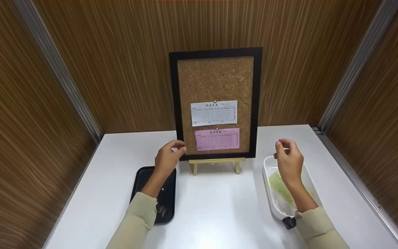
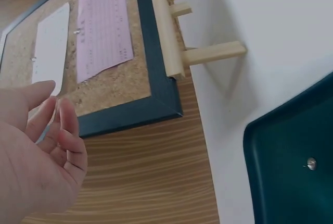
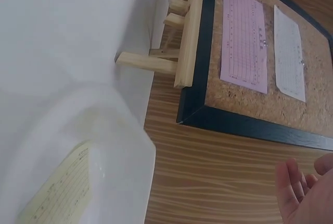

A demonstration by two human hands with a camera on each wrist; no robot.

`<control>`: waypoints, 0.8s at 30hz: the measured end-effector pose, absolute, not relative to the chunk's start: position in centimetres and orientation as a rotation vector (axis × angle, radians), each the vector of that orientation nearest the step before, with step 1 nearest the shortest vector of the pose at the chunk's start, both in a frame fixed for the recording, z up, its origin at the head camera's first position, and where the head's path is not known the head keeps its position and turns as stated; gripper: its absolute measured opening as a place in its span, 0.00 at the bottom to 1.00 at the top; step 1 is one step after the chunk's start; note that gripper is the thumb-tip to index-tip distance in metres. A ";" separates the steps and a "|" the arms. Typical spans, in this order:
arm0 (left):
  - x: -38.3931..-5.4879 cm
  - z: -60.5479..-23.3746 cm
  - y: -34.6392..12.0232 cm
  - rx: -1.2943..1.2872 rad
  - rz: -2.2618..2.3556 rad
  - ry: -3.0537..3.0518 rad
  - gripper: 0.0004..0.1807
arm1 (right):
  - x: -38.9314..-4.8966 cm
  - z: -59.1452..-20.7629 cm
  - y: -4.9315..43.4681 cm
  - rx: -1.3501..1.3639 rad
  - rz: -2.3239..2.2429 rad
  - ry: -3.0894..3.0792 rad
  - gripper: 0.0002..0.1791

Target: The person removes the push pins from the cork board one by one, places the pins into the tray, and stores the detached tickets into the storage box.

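My left hand [image 1: 169, 159] hovers beside the lower left of a black-framed cork board [image 1: 199, 81]. Its fingers are loosely bent, with nothing visible between them. On the right, my right hand [image 1: 290, 162] hangs above a white plastic tub [image 1: 267, 186], its fingers also loosely bent and holding nothing visible. A white printed slip [image 1: 214, 113] is pinned to the cork, above a pink printed slip [image 1: 217, 139]. One silver pushpin [image 1: 215, 101] shows at the white slip's top edge, another at the pink slip's. Yellow-green paper [image 1: 282, 188] lies in the tub, partly hidden by my right arm.
A small wooden easel [image 1: 216, 161] supports the board near the back wall. Under my left forearm sits a dark tray [image 1: 171, 202] with a silver pin [image 2: 311, 163] in it. Wood-grain panels [image 1: 123, 69] enclose the white table [image 1: 216, 214] at the back and sides.
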State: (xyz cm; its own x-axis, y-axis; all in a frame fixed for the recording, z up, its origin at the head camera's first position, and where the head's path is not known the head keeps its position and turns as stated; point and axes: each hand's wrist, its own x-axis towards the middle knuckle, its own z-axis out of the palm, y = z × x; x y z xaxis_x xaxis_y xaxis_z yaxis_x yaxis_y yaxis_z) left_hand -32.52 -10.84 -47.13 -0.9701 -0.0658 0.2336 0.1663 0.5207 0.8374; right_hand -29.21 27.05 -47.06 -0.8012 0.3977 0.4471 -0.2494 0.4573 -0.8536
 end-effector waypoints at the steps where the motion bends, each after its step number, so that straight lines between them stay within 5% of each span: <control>1: -32.7 -46.9 -10.7 -0.090 -1.428 -2.524 0.13 | -29.4 -46.9 26.9 -0.116 1.370 -2.098 0.18; 24: -35.2 -43.1 -6.6 -0.208 -1.332 -2.453 0.12 | -32.1 -44.1 23.6 0.031 1.365 -2.050 0.13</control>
State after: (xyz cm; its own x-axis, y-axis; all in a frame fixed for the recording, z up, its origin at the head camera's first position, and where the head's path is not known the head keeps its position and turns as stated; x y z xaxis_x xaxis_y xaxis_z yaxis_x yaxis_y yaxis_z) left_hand -35.19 -6.60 -43.06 -0.9311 -0.0334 0.3632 0.2864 0.5495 0.7849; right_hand -32.12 23.56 -44.06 -0.7780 0.3296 0.5349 -0.3664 0.4536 -0.8124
